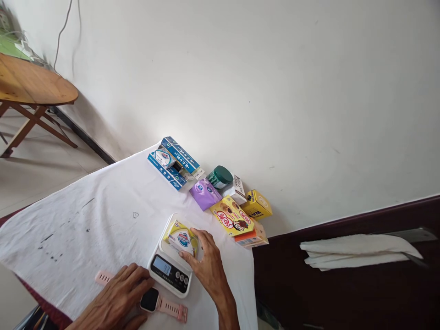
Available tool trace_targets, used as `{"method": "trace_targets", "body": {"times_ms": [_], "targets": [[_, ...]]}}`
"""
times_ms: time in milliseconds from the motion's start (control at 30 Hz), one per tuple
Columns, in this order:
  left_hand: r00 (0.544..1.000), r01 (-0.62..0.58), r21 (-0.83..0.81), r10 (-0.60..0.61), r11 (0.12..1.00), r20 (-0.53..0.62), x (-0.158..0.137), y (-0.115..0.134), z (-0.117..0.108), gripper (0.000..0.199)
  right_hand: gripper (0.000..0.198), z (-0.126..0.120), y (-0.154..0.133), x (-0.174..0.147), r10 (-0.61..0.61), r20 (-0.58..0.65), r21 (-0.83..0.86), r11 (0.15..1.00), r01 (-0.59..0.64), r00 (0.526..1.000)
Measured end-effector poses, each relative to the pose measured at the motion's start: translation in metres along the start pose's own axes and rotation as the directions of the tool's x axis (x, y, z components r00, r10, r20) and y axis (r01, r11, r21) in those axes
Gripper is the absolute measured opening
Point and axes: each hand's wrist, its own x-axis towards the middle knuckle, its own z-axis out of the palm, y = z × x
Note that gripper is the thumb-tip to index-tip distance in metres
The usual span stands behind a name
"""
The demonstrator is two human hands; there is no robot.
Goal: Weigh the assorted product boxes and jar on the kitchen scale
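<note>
A yellow and white soap pack [183,238] lies on the platform of a white kitchen scale [173,289]. My right hand [209,261] has thumb and fingers closed on the pack's near right side. The scale's lit display [162,265] seems to show 43, though the digits are small. My left hand [123,293] rests flat beside the scale, fingertips at its left edge, and covers part of a smartwatch [149,299] with a pink strap. The watch's dark face and both strap ends stick out around that hand.
Beyond the scale stand blue toothpaste boxes [182,158], a purple pack [205,193], a green-lidded jar [220,177], a yellow snack box [232,215], an orange box [252,237] and another yellow box [257,205]. The wall [275,114] rises behind the white cloth [103,220].
</note>
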Motion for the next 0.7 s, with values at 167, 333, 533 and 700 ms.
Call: {"method": "trace_targets", "body": {"times_ms": [167,333,533,700], "targets": [[0.999,-0.019,-0.017,0.018,1.000,-0.036,-0.004,-0.006,0.006,0.047,0.049,-0.015,0.014,0.043,-0.031,-0.136,-0.044,0.999,0.025,0.990],[0.998,-0.034,0.000,0.034,0.999,-0.045,-0.005,-0.015,0.014,0.047,0.055,-0.034,0.043,0.129,-0.137,-0.361,-0.310,0.951,0.019,0.922],[0.994,-0.094,0.024,0.095,0.995,-0.054,-0.003,-0.027,0.026,0.034,0.050,-0.036,0.071,0.191,-0.096,-0.321,-0.453,0.889,-0.064,0.942],[0.990,-0.080,0.017,0.081,0.997,-0.112,-0.003,-0.030,0.031,0.031,0.047,-0.032,0.084,0.195,-0.066,-0.267,-0.498,0.864,-0.079,0.961]]}}
